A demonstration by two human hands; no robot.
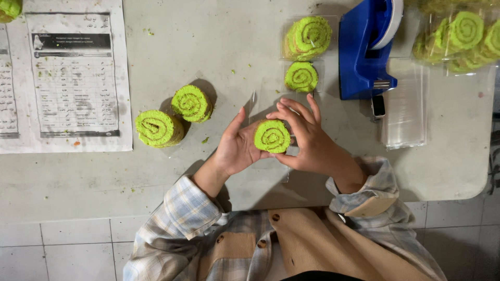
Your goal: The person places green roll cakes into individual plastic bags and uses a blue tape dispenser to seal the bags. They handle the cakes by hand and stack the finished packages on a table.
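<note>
Green swirl cake slice [272, 136] sat between my hands over the middle of the table [156, 171], held upright with its spiral face toward the camera. My left hand [237, 145] was cupped against its left side, palm open and fingers straight, backing it rather than gripping. My right hand [307, 140] was closed lightly on its right edge, fingers curled over the top. A thin clear film [253, 106] stood up just behind the slice; I couldn't tell if the slice was already partly inside it.

Done so far, judging by the layout: one clear tray [308, 37] at the far side held a stack of slices, a single wrapped-looking slice [301, 77] lay just below it, and more bagged slices [461, 36] were piled at the far right corner. Left to do: two loose slices [172, 117] lay bare on the table well to my left, touching each other, plus the one in hand. So I'd call it partway, with several packed and three not.

Blue tape dispenser [364, 52] stood just right of the tray, near my right hand. Stack of empty clear sleeves [406, 109] lay beside it. Printed paper sheet [73, 78] covered the far left, with green crumbs scattered around
</note>
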